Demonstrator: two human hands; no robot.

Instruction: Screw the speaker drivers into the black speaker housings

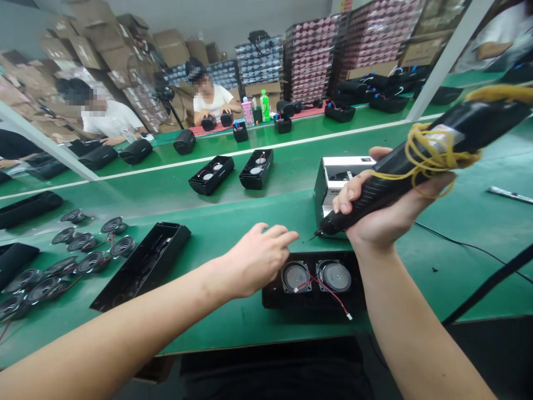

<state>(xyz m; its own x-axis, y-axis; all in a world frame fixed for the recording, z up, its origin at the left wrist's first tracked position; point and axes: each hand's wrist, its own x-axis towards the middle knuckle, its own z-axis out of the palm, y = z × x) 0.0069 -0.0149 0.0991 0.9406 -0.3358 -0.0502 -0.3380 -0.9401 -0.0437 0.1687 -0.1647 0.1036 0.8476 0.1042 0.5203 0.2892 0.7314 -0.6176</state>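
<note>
My right hand point(377, 214) is wrapped round a black electric screwdriver point(420, 161) bound with yellow rubber bands; its tip points down-left, just above the bench. My left hand point(258, 258) hovers palm down with fingers loosely spread toward that tip, holding nothing I can see. Below both hands lies a black speaker housing point(312, 297) with two round grey drivers point(316, 276) and red and black wires ending in a white plug point(348, 316). A white and black box point(339, 178) stands behind the screwdriver tip.
An empty black housing point(144, 264) lies to the left, beside several loose speaker drivers point(83, 250). Two more housings point(233, 172) sit on the green conveyor. A black cable point(458, 244) crosses the bench at right. Other people work at the far bench, before stacked cartons.
</note>
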